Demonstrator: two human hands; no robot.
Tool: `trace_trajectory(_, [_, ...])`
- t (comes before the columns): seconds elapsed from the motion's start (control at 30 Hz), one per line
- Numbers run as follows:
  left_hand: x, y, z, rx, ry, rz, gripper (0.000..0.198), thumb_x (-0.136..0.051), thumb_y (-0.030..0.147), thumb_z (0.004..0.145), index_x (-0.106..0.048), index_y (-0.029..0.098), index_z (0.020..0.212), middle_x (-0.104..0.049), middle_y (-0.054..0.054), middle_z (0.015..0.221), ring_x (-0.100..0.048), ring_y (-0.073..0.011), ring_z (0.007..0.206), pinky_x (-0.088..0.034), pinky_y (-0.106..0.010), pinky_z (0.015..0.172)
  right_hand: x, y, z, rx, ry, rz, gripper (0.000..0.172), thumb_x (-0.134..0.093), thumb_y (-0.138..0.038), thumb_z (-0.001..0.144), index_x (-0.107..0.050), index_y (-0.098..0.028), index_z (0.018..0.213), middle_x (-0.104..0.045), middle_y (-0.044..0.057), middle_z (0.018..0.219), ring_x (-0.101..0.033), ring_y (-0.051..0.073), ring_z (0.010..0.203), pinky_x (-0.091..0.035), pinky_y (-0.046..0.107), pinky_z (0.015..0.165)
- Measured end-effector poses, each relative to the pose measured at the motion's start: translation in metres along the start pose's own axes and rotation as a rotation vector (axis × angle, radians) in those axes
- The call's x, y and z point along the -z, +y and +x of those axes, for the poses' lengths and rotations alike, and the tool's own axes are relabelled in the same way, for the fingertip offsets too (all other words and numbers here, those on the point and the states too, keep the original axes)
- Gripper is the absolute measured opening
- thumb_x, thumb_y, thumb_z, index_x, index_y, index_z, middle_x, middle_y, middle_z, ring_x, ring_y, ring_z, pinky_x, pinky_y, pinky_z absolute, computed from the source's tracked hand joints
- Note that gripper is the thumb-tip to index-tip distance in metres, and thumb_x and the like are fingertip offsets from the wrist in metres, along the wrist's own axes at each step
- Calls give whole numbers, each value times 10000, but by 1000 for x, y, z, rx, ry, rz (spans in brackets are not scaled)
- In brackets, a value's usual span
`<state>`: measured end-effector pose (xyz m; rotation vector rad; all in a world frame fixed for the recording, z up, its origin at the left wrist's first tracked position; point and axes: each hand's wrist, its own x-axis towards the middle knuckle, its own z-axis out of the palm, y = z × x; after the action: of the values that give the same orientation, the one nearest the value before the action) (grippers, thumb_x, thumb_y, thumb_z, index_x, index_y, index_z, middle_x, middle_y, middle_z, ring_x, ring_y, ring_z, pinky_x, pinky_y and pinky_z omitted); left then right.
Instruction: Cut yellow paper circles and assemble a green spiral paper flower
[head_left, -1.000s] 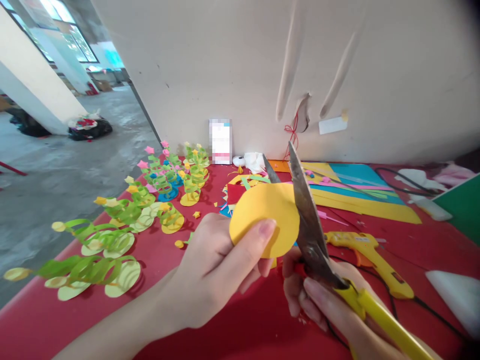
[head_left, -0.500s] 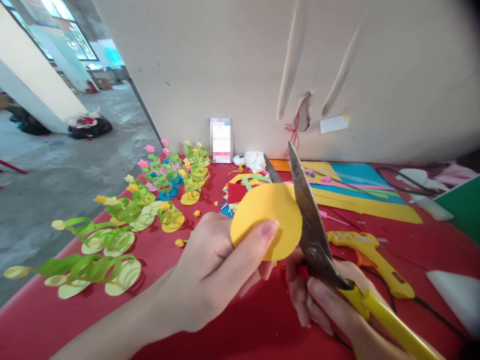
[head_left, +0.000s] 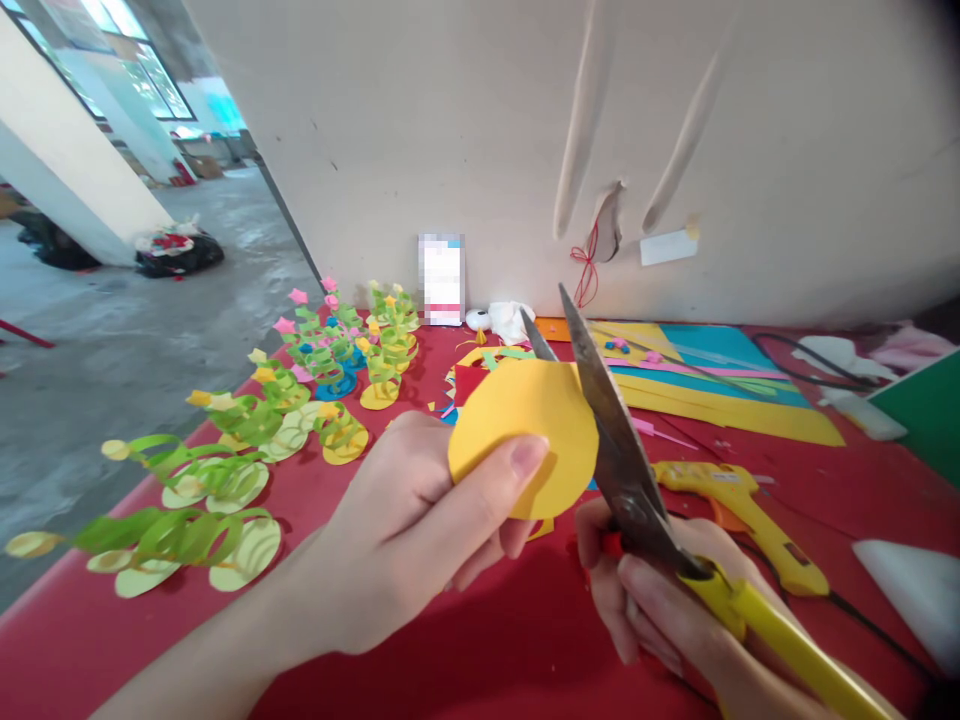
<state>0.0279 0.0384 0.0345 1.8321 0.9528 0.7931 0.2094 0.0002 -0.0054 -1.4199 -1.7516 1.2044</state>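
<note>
My left hand [head_left: 442, 520] pinches a yellow paper disc [head_left: 547, 415], thumb on its face and the other fingers behind it. The disc is roughly round, with a slightly uneven edge. My right hand [head_left: 667, 600] grips a pair of scissors [head_left: 630, 490] with yellow handles; part of the grip is hidden. The scissor blades are apart and point up and away from me. One blade runs along the disc's right edge, while the other shows above and behind the disc. Paper scraps [head_left: 495, 355] lie on the red table behind the disc.
Several curled green paper ornaments [head_left: 240, 470] on round bases fill the left side. A yellow glue gun [head_left: 750, 510] lies at right, its cord trailing off. Coloured paper sheets [head_left: 735, 400] lie behind it. A phone [head_left: 442, 280] leans on the pale panel.
Both hands have shifted slightly left, carrying the disc and the scissors. The blades have drawn a little nearer to each other but are still apart.
</note>
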Motion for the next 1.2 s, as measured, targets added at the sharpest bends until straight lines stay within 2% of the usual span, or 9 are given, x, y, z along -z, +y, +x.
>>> trace_trajectory(0.17, [3,1,-1,20,17,34,479,-334,322,878,-418,161,434,-392,43,316,-371,-36,292,-293,-116,296,2,3,-2,-86,-17,-17,210,-381,-380,826,-518,-236,759,-448,-38,499,-432,107,442,-385,219,443])
trace_trajectory(0.4, [5,0,0,-3,30,66,482,-354,331,875,-438,160,432,-378,51,295,-362,-29,273,-296,-98,287,3,5,0,-41,-16,13,267,-368,-415,837,-533,-226,746,-432,-40,460,-445,112,424,-395,225,430])
trace_trajectory(0.53, [6,0,-1,18,25,44,500,-358,343,872,-434,153,416,-390,46,298,-379,-23,275,-315,-89,302,5,3,-2,-66,20,-3,271,-401,-443,815,-558,-238,737,-490,-8,511,-543,160,555,-462,264,531])
trace_trajectory(0.63, [8,1,-2,42,28,14,496,-380,358,859,-441,148,414,-392,45,298,-383,-18,276,-296,-78,293,7,2,-2,-89,32,-25,264,-416,-451,805,-576,-249,747,-541,15,574,-569,183,617,-481,295,591])
trace_trajectory(0.87, [11,3,0,106,-12,-92,495,-396,386,844,-430,148,411,-376,44,305,-363,-20,282,-267,-88,275,8,3,-1,-53,-7,-79,256,-409,-424,803,-560,-246,697,-530,1,560,-549,172,608,-453,287,570])
trace_trajectory(1.03, [11,3,0,104,-32,-139,497,-393,377,847,-427,140,412,-376,45,313,-359,-8,283,-260,-74,280,6,1,-4,-100,73,-85,254,-429,-457,782,-570,-267,689,-537,13,573,-562,198,652,-453,289,555])
trace_trajectory(1.2, [14,2,-2,100,-67,-170,480,-391,365,851,-418,141,428,-376,44,328,-360,-9,297,-269,-74,288,4,3,-5,-132,86,-58,252,-439,-497,776,-589,-294,794,-530,17,575,-574,213,647,-429,276,469])
